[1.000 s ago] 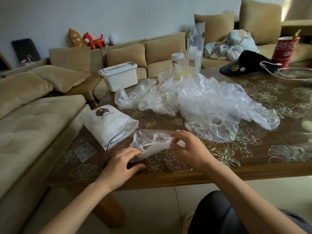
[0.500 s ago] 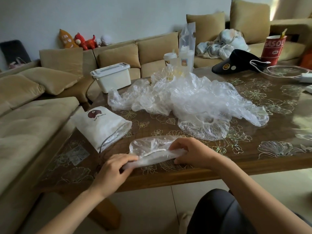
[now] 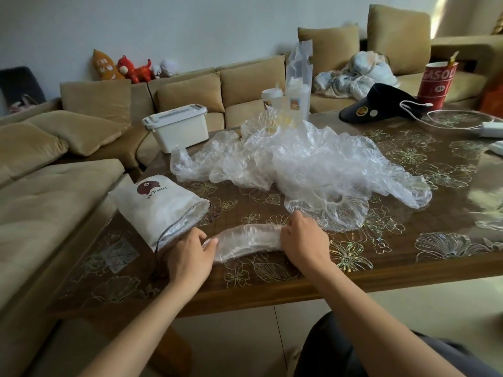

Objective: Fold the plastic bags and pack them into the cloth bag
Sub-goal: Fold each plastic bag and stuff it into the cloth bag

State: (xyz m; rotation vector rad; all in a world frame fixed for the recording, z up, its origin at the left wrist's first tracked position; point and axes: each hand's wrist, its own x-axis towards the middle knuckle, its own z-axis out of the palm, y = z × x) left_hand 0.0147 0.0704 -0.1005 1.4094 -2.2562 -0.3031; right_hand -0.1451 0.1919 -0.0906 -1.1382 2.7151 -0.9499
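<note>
Near the worktop's (image 3: 408, 257) front edge, a rolled plastic bag (image 3: 245, 242) is being pinched at its ends by the left hand (image 3: 187, 257) and right hand (image 3: 302, 240). The cloth bag (image 3: 160, 205) is lying just left, mouth toward it. Loose bags (image 3: 299, 164) are piled behind, with open worktop to the right. The bag is being held narrower than before.

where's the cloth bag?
Head view, left edge of table: cloth bag lies on its side, mouth beside the left hand, left of the rolled plastic bag.
</note>
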